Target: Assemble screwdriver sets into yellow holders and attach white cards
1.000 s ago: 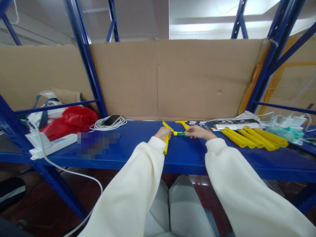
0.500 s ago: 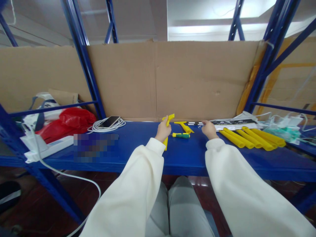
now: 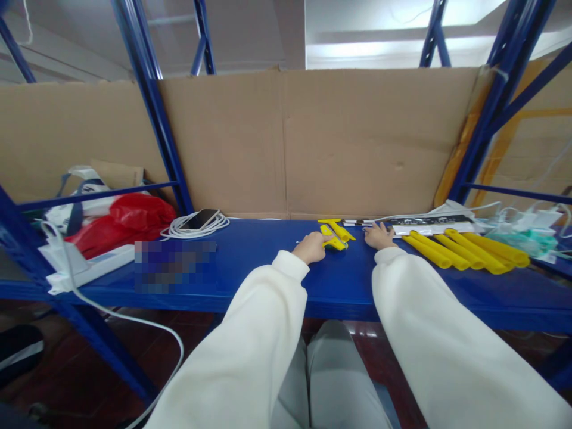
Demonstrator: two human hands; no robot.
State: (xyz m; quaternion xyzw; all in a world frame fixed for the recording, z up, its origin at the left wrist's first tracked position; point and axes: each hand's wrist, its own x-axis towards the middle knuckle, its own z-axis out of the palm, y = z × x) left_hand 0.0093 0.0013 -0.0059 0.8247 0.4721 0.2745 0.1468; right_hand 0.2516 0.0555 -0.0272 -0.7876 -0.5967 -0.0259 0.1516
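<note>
My left hand [image 3: 311,247] is low over the blue tabletop [image 3: 263,256], its index finger lying along a yellow T-shaped plastic piece [image 3: 334,238]. The thumb and other fingers are mostly hidden. Just behind it, almost touching, is a second yellow T-shaped piece [image 3: 343,229]. The screwdriver is largely covered by my hand and the front piece. Farther right, my right hand [image 3: 379,236] rests palm down with fingers spread, holding nothing. Its fingertips are beside thin black-and-white strips [image 3: 357,223].
Several yellow tubes [image 3: 465,250] lie at the right, before a white package with a black band [image 3: 433,226]. A phone [image 3: 201,219] rests on coiled white cable [image 3: 179,229]. At left are a red bag [image 3: 129,220] and a power strip [image 3: 98,265]. Cardboard [image 3: 339,143] backs the shelf.
My left hand has moved right and lowered the yellow T-shaped piece from upright to lying beside the other one. The fingers of my right hand have spread out.
</note>
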